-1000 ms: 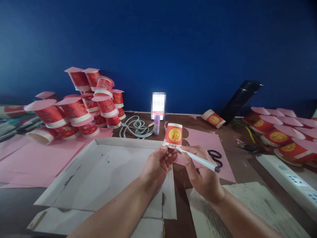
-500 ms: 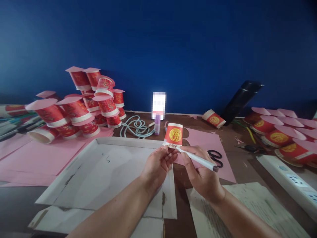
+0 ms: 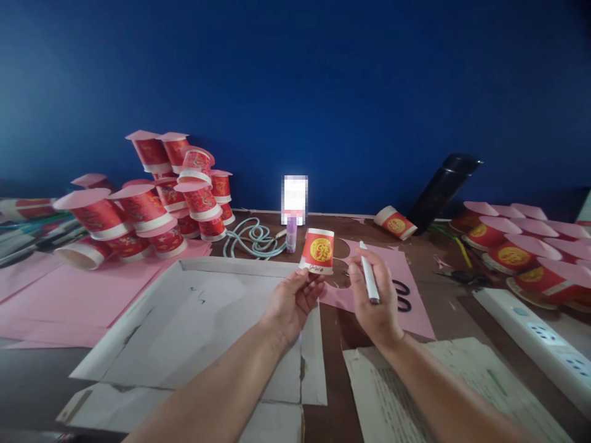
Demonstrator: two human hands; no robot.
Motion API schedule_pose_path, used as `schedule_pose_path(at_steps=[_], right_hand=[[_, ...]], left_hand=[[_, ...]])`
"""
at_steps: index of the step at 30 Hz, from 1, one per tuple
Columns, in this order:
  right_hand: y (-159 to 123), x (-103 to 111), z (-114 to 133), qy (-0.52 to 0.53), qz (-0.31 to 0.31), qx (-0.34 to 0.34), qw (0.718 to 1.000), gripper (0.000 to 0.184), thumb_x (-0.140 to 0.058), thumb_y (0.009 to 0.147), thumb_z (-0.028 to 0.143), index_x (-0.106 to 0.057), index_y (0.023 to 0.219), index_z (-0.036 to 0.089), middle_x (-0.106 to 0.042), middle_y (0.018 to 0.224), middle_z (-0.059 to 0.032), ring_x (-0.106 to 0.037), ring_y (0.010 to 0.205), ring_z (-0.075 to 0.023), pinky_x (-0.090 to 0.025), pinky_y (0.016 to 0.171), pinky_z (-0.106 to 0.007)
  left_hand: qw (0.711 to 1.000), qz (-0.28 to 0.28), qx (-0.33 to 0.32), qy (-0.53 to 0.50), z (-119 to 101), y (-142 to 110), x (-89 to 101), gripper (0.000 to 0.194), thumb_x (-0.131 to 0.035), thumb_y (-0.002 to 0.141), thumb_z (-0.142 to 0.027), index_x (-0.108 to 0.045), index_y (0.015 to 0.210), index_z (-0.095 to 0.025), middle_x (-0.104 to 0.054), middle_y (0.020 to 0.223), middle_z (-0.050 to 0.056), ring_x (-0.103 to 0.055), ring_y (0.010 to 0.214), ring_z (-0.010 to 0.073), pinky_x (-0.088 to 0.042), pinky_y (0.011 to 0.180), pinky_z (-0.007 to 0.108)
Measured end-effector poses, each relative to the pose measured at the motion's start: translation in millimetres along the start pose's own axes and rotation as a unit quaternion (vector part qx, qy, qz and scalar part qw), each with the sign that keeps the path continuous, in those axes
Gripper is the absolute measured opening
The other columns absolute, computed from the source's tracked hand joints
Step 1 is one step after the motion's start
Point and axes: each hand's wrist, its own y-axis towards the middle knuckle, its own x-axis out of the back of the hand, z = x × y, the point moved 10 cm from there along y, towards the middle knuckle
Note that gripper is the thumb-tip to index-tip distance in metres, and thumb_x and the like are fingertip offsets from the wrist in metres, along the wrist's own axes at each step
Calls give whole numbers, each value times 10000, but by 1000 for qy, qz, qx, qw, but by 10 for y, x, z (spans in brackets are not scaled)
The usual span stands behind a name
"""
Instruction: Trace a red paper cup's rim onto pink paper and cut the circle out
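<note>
My left hand (image 3: 292,303) pinches the white rim of an upside-down red paper cup (image 3: 317,250) with a yellow round emblem, holding it above the table's middle. Dark writing marks show on the cup's rim. My right hand (image 3: 372,301) is closed around a white pen (image 3: 369,280), which now points up and away, a little to the right of the cup and clear of it. Under both hands lie a flat white cardboard tray (image 3: 194,320) and a pink paper sheet (image 3: 410,301).
A pile of red cups with pink paper lids (image 3: 152,197) stands at back left on pink sheets. More lidded cups (image 3: 521,252) lie at right beside a white power strip (image 3: 535,341). Black scissors (image 3: 401,294), a purple glue stick (image 3: 291,232), a coiled cable (image 3: 253,239) and a black flask (image 3: 446,187) are nearby.
My right hand has lifted the pen tip off the cup's rim and swung the pen upright, away to the right. The cup stays in my left hand.
</note>
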Motion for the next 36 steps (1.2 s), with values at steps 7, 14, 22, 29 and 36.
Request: schedule_pose_path(at_steps=[7, 14, 22, 29, 36], right_hand=[[73, -102, 15, -1, 14, 16, 1000, 333, -561, 904, 301, -520, 1224, 220, -633, 1090, -75, -621, 989, -194, -521, 879, -387], [418, -22, -562, 128, -116, -198, 965, 409, -628, 828, 443, -550, 1173, 239, -614, 1089, -47, -638, 918, -174, -548, 684, -302], [279, -203, -891, 206, -96, -259, 939, 408, -673, 786, 437, -549, 1127, 251, -664, 846, 20, -635, 637, -120, -525, 534, -223], [215, -354, -818, 271, -30, -312, 910, 401, -716, 754, 476, -576, 1044, 235, -688, 781, 15, -617, 543, -129, -521, 469, -237], [237, -349, -806, 308, -20, -307, 901, 339, -746, 753, 410, -608, 980, 200, -593, 568, 53, -499, 457, -76, -383, 390, -159]], left_hand=[[999, 18, -25, -11, -60, 89, -94, 67, -608, 852, -131, -662, 837, -95, -714, 809, 78, -697, 751, 123, -570, 756, 201], [990, 128, -63, -8, -144, 226, -775, 121, -598, 879, -180, -691, 910, -108, -723, 840, 72, -692, 789, 116, -558, 764, 195], [989, 137, -57, -21, -115, 522, -565, 100, -660, 843, -195, -676, 901, -116, -717, 874, 63, -692, 830, 123, -557, 805, 223], [987, 155, -45, 14, -139, 511, -504, 129, -676, 835, -233, -680, 903, -122, -715, 875, 64, -693, 834, 130, -558, 803, 228], [990, 138, -19, 21, -21, 520, -449, 116, -701, 811, -217, -667, 867, -121, -709, 825, 54, -687, 767, 118, -566, 715, 207]])
